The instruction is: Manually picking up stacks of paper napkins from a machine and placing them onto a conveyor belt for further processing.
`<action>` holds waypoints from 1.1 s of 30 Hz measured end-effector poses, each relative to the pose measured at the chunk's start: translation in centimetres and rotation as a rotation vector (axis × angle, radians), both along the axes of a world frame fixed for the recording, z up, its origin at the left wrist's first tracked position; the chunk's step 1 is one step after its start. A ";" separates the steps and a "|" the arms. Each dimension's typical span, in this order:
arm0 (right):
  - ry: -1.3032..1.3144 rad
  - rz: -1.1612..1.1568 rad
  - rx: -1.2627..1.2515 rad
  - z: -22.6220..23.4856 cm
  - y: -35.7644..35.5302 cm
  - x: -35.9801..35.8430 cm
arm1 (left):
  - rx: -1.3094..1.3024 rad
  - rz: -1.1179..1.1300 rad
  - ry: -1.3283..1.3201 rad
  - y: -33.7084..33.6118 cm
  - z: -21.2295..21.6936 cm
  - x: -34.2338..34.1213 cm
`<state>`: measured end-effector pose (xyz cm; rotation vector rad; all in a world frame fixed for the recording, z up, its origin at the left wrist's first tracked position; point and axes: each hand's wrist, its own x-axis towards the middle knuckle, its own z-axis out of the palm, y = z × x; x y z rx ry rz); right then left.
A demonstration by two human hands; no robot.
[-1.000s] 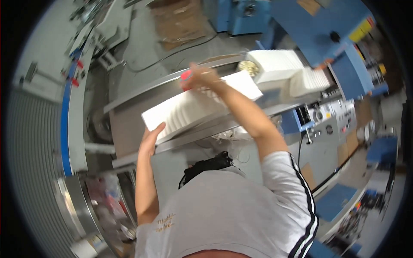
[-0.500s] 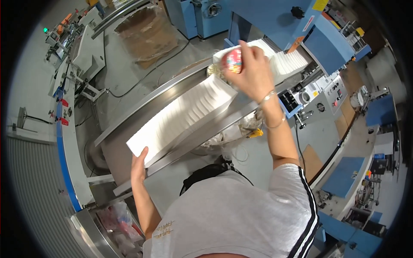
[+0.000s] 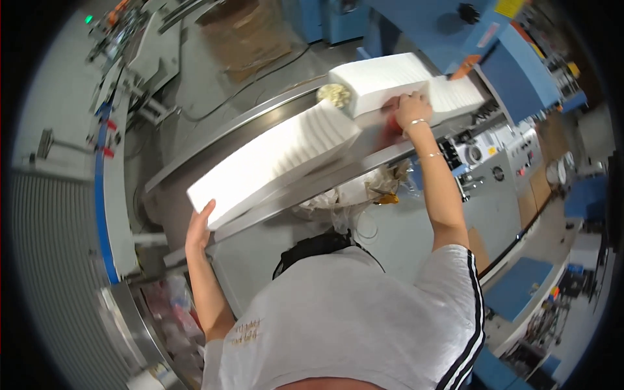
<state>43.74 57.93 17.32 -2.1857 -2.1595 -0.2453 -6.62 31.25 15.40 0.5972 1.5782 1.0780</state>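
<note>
A long stack of white paper sheets lies slantwise in a metal trough. My left hand grips its lower left end, thumb on top; the other fingers are mostly hidden. Farther right, my right hand is down in the trough, fingers bent around a red roundish thing smeared by motion. It is beside a second white stack. Between the two stacks sits a cream-coloured, knobbly round thing.
More white sheets stand under the blue machine at the trough's right end. A plastic-lined cardboard box is on the floor beyond. Below the trough hangs a clear bag of white scraps. A blue-edged bench runs along the left.
My right hand has lowered the red thing from above the gap between the stacks, moving right and nearer into the trough. My left hand stays on the stack's end. The view has shifted slightly.
</note>
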 end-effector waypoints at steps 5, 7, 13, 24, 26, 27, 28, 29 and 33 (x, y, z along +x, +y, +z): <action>0.687 0.347 -0.329 4.0 -0.1 -6.1 | -0.002 0.027 -0.038 0.5 1.3 0.6; 0.895 0.226 -0.827 0.2 3.0 -7.1 | 0.014 0.037 -0.120 0.5 0.9 -0.4; 1.032 0.213 -0.966 -3.2 1.4 -10.8 | -0.062 -0.074 -0.059 0.3 -0.7 -1.7; 1.033 0.275 -1.071 1.1 -8.4 -19.2 | -0.178 -0.201 0.032 -1.4 2.8 -8.3; 1.001 0.202 -0.979 2.1 -10.3 -20.6 | -0.138 -0.237 -0.037 -1.2 4.2 -9.7; 0.935 0.223 -1.012 -0.7 -8.5 -19.9 | -0.030 -0.300 -0.168 -1.1 3.8 -10.8; 0.914 0.174 -1.004 1.3 -9.9 -22.4 | -0.035 -0.268 -0.201 -1.3 -0.3 -13.6; 0.915 0.162 -1.021 1.4 -10.1 -22.8 | 0.015 -0.279 -0.216 -1.6 -0.1 -13.7; 1.005 0.271 -0.998 -1.3 -9.7 -23.0 | -0.039 -0.268 0.026 -2.2 0.3 -12.1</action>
